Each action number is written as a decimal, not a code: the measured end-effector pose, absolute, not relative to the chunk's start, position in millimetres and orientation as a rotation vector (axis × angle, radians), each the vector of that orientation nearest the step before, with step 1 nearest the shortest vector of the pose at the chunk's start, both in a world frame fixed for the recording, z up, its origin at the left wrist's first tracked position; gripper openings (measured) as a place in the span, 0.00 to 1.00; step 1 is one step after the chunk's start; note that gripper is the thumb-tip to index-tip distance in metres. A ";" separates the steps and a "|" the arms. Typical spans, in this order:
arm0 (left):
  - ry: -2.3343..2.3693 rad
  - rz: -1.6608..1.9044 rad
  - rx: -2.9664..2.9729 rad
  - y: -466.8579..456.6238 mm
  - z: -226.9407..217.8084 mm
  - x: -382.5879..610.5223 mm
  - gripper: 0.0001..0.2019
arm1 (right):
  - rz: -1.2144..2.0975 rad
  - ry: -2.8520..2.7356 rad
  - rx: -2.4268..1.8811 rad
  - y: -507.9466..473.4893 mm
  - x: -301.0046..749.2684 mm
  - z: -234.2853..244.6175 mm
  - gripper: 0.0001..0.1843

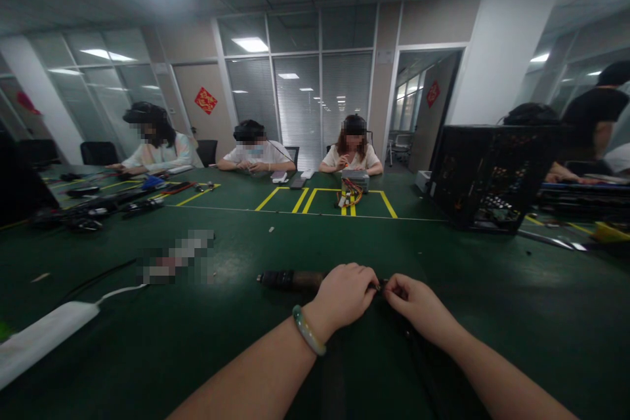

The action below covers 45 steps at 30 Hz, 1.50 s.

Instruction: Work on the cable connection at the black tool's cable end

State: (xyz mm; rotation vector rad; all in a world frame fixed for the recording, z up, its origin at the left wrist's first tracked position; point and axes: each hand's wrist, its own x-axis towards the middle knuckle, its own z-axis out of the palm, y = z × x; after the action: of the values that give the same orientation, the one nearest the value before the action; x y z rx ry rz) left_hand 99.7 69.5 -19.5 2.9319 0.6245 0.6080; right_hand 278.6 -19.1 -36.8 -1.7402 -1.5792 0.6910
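A dark, cylindrical electric screwdriver (290,279) lies on the green table, its narrow tip pointing left. My left hand (344,295), with a green bangle (308,331) on the wrist, is closed over the tool's right end. Close beside it, my right hand (418,302) is in a pinch near the same end. A small dark piece shows between the two sets of fingertips; its kind is too small to tell. What looks like a black cable (418,348) runs from under my right hand toward me.
A white power strip (49,341) lies at the left, near a blurred-out item (177,259). Black cables (88,213) are heaped farther back. An open black computer case (492,177) stands at the right. Across the table, several people sit; one has a grey power supply (355,180) with coloured wires.
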 end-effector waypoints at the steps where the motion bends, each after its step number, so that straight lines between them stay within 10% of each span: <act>1: 0.620 0.601 2.937 69.7 -19.6 99.8 0.05 | 0.688 -1.580 -1.739 -18.8 278.2 -37.2 0.08; 45: 0.659 0.575 2.955 68.5 -16.5 99.3 0.06 | 0.664 -1.618 -1.742 -15.8 279.3 -41.9 0.09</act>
State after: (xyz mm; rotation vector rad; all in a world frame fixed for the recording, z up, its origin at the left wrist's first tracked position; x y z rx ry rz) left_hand 99.3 68.5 -16.5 2.9551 0.6588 0.5753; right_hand 279.3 -15.8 -41.9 -1.7417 -1.6180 0.6645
